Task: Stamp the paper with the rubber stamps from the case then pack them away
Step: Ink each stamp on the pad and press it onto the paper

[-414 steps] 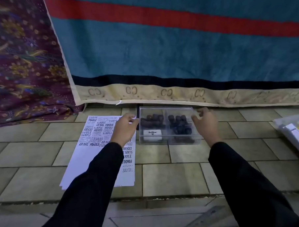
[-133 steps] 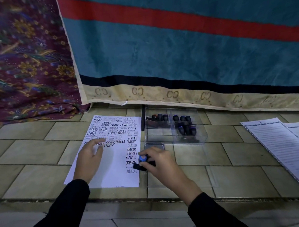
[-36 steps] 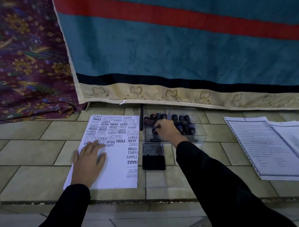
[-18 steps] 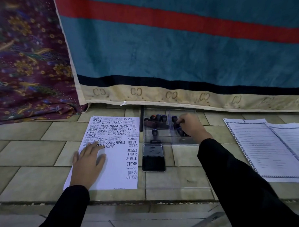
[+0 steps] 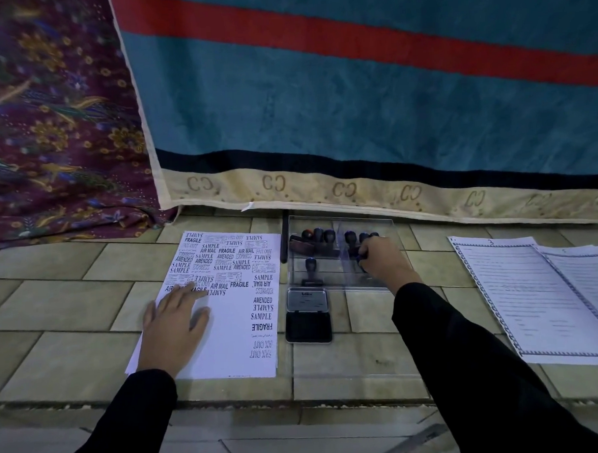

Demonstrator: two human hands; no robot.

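Note:
A white sheet of paper [image 5: 226, 325], printed over with many stamped words, lies on the tiled floor. My left hand [image 5: 173, 322] rests flat on its lower left part. To its right stands the clear plastic case [image 5: 385, 284] with several dark rubber stamps [image 5: 320, 237] in a row at the back and one stamp [image 5: 310, 272] standing alone in the left compartment. My right hand [image 5: 383, 260] reaches into the right compartment, fingers curled round a blue-topped stamp [image 5: 360, 258]. The open ink pad [image 5: 308, 315] sits just in front of the case.
The case's clear lid [image 5: 354, 357] lies flat on the tiles in front of the pad. Printed forms [image 5: 547, 297] are stacked at the right. A teal blanket [image 5: 354, 104] and a patterned purple cloth [image 5: 46, 127] hang close behind.
My right hand put a stamp down in the left compartment, then moved across to the right compartment and closed on another stamp. My left hand stayed flat on the paper.

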